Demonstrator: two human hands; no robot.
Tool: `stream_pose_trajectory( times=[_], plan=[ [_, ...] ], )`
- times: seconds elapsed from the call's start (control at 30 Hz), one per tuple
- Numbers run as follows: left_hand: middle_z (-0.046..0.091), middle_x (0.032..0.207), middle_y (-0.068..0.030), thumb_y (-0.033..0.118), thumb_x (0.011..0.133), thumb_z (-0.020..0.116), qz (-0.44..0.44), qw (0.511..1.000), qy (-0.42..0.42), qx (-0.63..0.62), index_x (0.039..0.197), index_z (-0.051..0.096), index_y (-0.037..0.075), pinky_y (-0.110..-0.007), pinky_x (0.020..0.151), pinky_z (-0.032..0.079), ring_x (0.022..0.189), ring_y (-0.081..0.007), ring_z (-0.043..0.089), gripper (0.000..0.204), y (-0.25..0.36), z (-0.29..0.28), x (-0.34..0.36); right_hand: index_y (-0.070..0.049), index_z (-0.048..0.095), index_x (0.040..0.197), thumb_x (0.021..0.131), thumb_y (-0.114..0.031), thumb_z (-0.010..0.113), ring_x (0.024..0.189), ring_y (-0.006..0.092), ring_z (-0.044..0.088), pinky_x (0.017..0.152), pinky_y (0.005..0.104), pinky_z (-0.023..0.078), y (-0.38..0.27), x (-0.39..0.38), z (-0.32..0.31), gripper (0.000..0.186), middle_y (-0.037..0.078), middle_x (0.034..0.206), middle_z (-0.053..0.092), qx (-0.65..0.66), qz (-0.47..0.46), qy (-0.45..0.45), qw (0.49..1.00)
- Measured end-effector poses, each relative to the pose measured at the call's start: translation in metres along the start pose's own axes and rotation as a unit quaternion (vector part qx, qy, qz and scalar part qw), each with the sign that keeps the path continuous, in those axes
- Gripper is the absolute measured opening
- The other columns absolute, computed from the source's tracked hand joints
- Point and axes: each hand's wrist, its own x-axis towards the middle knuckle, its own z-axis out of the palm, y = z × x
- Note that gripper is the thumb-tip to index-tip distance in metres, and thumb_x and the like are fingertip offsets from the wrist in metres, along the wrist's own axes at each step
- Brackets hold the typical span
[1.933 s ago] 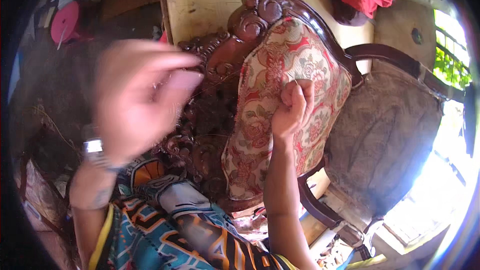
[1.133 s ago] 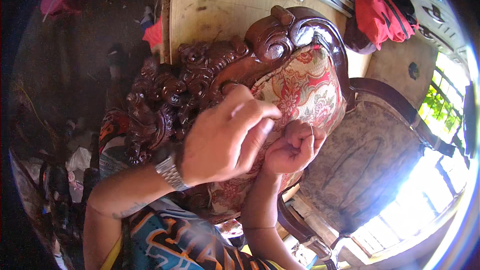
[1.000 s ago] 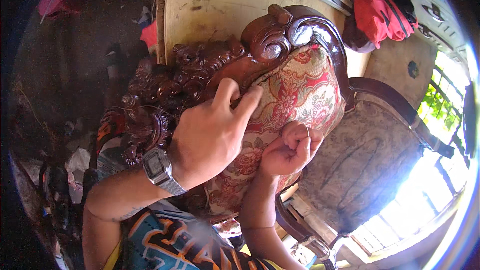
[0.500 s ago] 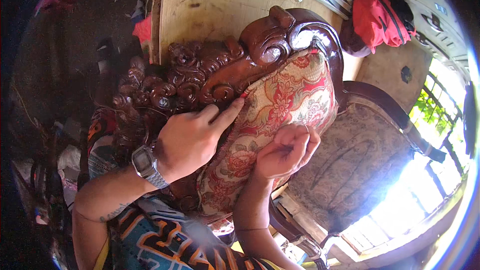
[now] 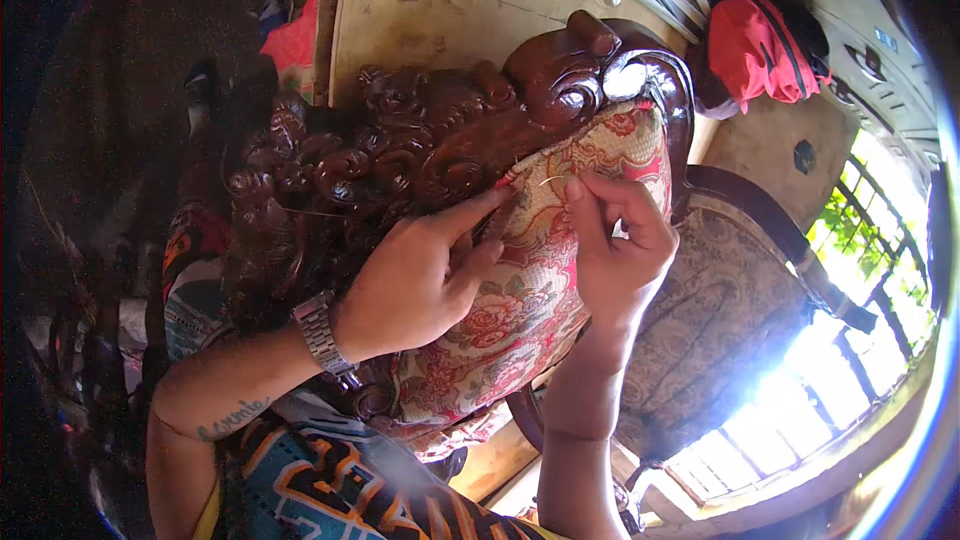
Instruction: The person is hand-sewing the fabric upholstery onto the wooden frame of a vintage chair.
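A curved needle [image 5: 552, 179] is pinched between the thumb and forefinger of my right hand [image 5: 628, 245], its tip directed at the upholstery's edge. Below it lies a padded panel in red and cream floral fabric [image 5: 510, 315], set within a dark, glossy carved wooden chair frame [image 5: 470, 155]. My left hand [image 5: 405, 285] rests across the panel's left edge. Its forefinger presses where fabric meets wood, beside a small red bit of the edge [image 5: 503, 181], and its thumb is apart over the fabric. Any thread on the needle is too fine to make out.
Another dark-framed chair part with faded patterned fabric [image 5: 710, 310] stands at the right. A red bag [image 5: 755, 50] sits at the upper right. Behind the frame is a plywood board [image 5: 430, 10]. Bright barred openings [image 5: 790, 410] lie beyond, at the lower right.
My right hand has risen from low over the fabric to the panel's upper left edge, bringing the needle into clear sight. My left thumb has spread away from the forefinger.
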Motion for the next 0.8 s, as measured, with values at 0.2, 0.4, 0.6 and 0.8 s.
stream_pose_trajectory(
  times=[0.2,0.4,0.6,0.8],
  plan=[
    [0.065,0.089,-0.0251,0.015,0.092,0.059,-0.029,0.998,-0.039,0.028,0.129,0.052,0.0,-0.032,0.059,0.049,0.059,-0.014,0.058,0.041,0.008,-0.007,0.003,-0.001,0.068,0.083,0.082,-0.001,0.071,0.05,-0.001,0.035,0.046,0.0176,0.026,0.0,0.004,0.007,0.004,-0.007,0.053,0.046,-0.071,-0.056,-0.036,0.995],
    [0.065,0.081,-0.0236,0.016,0.092,0.06,0.02,0.999,-0.009,0.045,0.13,0.053,0.002,-0.033,0.054,0.047,0.052,-0.0155,0.055,0.041,0.001,-0.008,0.001,-0.002,0.064,0.079,0.082,-0.003,0.072,0.048,-0.0008,0.028,0.044,0.0186,0.022,-0.001,0.002,0.015,0.009,-0.007,0.049,0.038,0.021,0.034,-0.015,0.999],
    [0.065,0.09,-0.0237,0.012,0.088,0.06,0.094,0.985,0.015,0.143,0.136,0.047,0.004,-0.041,0.061,0.051,0.063,-0.0361,0.062,0.05,-0.004,-0.001,-0.001,-0.01,0.062,0.075,0.075,-0.003,0.072,0.042,0.0167,0.042,0.05,0.0314,0.035,-0.003,-0.002,0.017,0.013,0.001,0.05,0.045,-0.108,-0.037,0.002,0.993],
    [0.064,0.093,-0.0244,0.016,0.084,0.062,0.093,0.968,-0.031,0.231,0.142,0.038,0.005,-0.045,0.066,0.052,0.071,-0.0395,0.063,0.064,-0.004,-0.008,0.002,-0.011,0.061,0.076,0.075,-0.002,0.071,0.045,0.0162,0.042,0.055,0.0318,0.034,0.001,-0.008,0.026,0.013,0.0,0.05,0.043,-0.039,0.019,0.014,0.999]
  ],
)
